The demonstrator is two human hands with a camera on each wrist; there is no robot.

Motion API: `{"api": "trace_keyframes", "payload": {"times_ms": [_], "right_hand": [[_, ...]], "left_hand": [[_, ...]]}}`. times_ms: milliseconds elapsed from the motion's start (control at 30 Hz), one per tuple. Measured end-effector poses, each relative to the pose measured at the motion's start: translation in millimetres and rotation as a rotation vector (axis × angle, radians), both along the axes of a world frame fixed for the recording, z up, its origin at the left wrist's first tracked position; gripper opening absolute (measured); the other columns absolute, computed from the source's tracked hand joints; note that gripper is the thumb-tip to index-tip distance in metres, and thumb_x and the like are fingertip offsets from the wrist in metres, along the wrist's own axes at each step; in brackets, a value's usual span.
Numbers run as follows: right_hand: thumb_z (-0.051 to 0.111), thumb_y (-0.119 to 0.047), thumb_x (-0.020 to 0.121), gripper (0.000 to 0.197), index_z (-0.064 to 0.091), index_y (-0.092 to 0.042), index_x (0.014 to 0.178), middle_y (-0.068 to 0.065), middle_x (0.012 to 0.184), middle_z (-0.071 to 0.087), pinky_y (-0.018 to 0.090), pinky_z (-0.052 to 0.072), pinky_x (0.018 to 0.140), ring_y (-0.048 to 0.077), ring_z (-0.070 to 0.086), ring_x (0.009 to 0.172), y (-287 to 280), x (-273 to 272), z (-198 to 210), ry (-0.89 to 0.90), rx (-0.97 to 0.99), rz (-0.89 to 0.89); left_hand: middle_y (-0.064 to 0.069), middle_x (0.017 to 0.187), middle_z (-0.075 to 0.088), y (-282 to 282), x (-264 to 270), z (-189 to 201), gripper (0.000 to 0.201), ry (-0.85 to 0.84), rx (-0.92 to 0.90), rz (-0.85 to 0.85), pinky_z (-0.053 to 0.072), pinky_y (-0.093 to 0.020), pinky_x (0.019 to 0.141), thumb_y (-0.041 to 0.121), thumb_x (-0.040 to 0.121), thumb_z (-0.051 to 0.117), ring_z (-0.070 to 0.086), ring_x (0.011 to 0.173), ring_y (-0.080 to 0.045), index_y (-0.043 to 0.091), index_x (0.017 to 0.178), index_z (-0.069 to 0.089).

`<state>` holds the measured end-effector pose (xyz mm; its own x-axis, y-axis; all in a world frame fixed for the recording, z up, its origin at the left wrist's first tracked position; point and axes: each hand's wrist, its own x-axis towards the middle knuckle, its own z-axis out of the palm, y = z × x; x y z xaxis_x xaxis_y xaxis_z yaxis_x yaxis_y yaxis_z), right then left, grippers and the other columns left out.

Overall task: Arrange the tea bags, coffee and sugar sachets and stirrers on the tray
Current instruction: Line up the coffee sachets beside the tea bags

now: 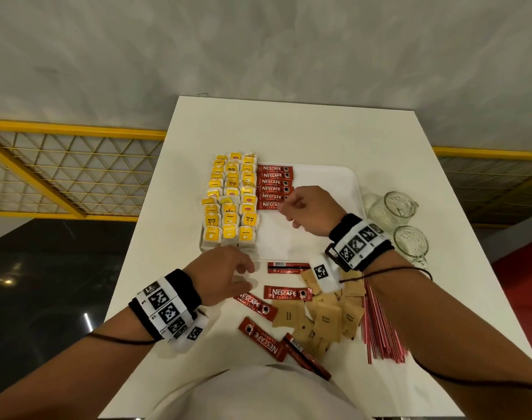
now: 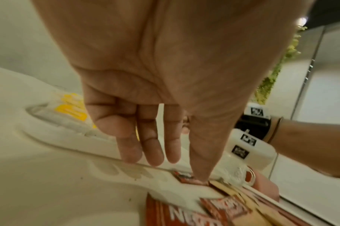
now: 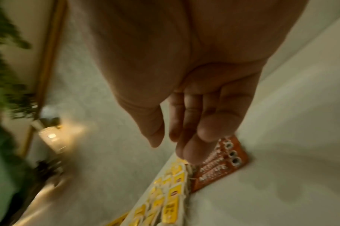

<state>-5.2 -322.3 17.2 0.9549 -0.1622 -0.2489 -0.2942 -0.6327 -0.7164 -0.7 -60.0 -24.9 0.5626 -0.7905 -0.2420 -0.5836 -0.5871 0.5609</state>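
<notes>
On the white tray point(image 1: 346, 189), yellow Lipton tea bags point(image 1: 229, 204) marked "RELAX" fill the left, beside six red "NESCAFÉ CLASSIC" sachets point(image 1: 273, 187). The right hand point(image 1: 308, 212) hovers at the nearest one, fingers point(image 3: 192, 146) loosely curled and holding nothing. The left hand point(image 1: 225, 275), fingers point(image 2: 153, 146) relaxed, reaches over loose Nescafé sticks point(image 1: 287, 293), "Brown Sugar" sachets point(image 1: 328, 316) and red stirrers point(image 1: 381, 331) on the worktop point(image 1: 289, 128).

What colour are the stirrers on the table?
Red, with thin pale stripes; the stirrers show best in the head view.
</notes>
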Motion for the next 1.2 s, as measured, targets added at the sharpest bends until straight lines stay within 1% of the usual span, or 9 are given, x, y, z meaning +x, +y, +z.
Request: {"api": "trace_keyframes", "payload": {"times_ms": [167, 333, 567, 733, 833, 933, 1000, 1100, 1200], "right_hand": [[0.071, -0.037, 0.090, 0.019, 0.074, -0.026, 0.106, -0.012, 0.091, 0.071, 0.024, 0.052, 0.078, -0.003, 0.062, 0.075, 15.2, -47.6, 14.4, 0.000, -0.200, 0.371], [0.063, -0.043, 0.094, 0.033, 0.069, -0.026, 0.121, -0.006, 0.111, 0.070, 0.029, 0.047, 0.084, 0.015, 0.063, 0.100, 30.5, -86.4, -3.8, 0.201, -0.482, 0.573], [0.061, -0.043, 0.094, 0.022, 0.071, -0.024, 0.096, -0.007, 0.097, 0.069, 0.039, 0.055, 0.081, 0.017, 0.063, 0.088, 36.6, -99.7, -26.6, 0.225, -0.532, 0.529], [0.062, -0.043, 0.094, 0.021, 0.069, -0.025, 0.086, -0.012, 0.086, 0.071, 0.038, 0.056, 0.076, 0.011, 0.065, 0.078, 33.2, -99.5, -18.3, 0.144, -0.288, 0.372], [0.069, -0.039, 0.091, 0.020, 0.072, -0.022, 0.082, -0.007, 0.075, 0.072, 0.035, 0.056, 0.071, 0.007, 0.066, 0.069, 37.9, -96.1, -4.9, 0.022, -0.074, 0.224], [0.068, -0.033, 0.092, 0.022, 0.072, -0.017, 0.077, -0.004, 0.067, 0.069, 0.031, 0.049, 0.061, 0.004, 0.058, 0.056, 47.0, -93.9, 7.6, -0.084, 0.088, 0.174], [0.067, -0.027, 0.092, 0.018, 0.073, -0.016, 0.079, -0.005, 0.069, 0.071, 0.027, 0.049, 0.061, 0.002, 0.061, 0.057, 49.3, -93.3, 10.2, -0.119, 0.165, 0.173], [0.069, -0.028, 0.093, 0.012, 0.075, -0.019, 0.089, -0.007, 0.078, 0.075, 0.024, 0.053, 0.067, 0.002, 0.066, 0.066, 43.4, -91.4, 8.2, -0.123, 0.139, 0.203], [0.068, -0.036, 0.093, 0.019, 0.076, -0.025, 0.107, -0.011, 0.091, 0.074, 0.015, 0.045, 0.071, -0.006, 0.061, 0.073, 28.5, -89.5, 2.0, -0.089, -0.111, 0.262]], "left_hand": [[0.006, 0.112, 0.060, 0.8, -10.7, -8.2, 0.041, -0.033, 0.100, -0.114, 0.050, -0.032, 0.089, 0.045, 0.083, 0.074, 0.058, 0.102, -0.012, 0.031, 0.121, 0.067], [0.007, 0.103, 0.061, -2.2, -19.8, -9.0, 0.017, -0.091, 0.137, -0.187, 0.041, -0.025, 0.077, 0.037, 0.087, 0.069, 0.056, 0.097, -0.013, 0.030, 0.102, 0.071], [0.006, 0.095, 0.063, 5.2, -12.8, -4.5, 0.009, 0.005, 0.161, -0.090, 0.039, -0.025, 0.069, 0.017, 0.094, 0.058, 0.057, 0.083, -0.016, 0.024, 0.100, 0.056], [0.008, 0.081, 0.046, 0.6, -11.6, 16.5, 0.028, 0.386, -0.063, 0.137, 0.038, -0.011, 0.062, -0.002, 0.098, 0.042, 0.043, 0.069, -0.009, 0.014, 0.120, 0.047], [0.004, 0.073, 0.048, -8.8, -10.6, 28.5, 0.016, 0.493, -0.212, 0.306, 0.041, -0.029, 0.063, 0.020, 0.089, 0.054, 0.046, 0.065, -0.015, 0.018, 0.105, 0.054], [0.015, 0.067, 0.058, -20.9, -12.0, 34.6, 0.024, 0.397, -0.349, 0.264, 0.042, -0.022, 0.063, 0.042, 0.095, 0.061, 0.054, 0.062, -0.005, 0.017, 0.094, 0.059], [0.016, 0.080, 0.069, -29.4, -13.9, 36.7, 0.030, 0.312, -0.360, 0.163, 0.048, -0.024, 0.069, 0.050, 0.099, 0.052, 0.063, 0.072, -0.001, 0.022, 0.098, 0.063], [0.016, 0.084, 0.070, -36.6, -14.5, 37.0, 0.022, 0.289, -0.386, 0.104, 0.050, -0.023, 0.071, 0.036, 0.106, 0.044, 0.065, 0.078, 0.002, 0.027, 0.096, 0.060], [0.009, 0.082, 0.069, -35.1, -13.2, 35.8, 0.020, 0.281, -0.310, 0.130, 0.046, -0.022, 0.064, 0.025, 0.108, 0.037, 0.061, 0.071, 0.001, 0.026, 0.094, 0.051]]}}
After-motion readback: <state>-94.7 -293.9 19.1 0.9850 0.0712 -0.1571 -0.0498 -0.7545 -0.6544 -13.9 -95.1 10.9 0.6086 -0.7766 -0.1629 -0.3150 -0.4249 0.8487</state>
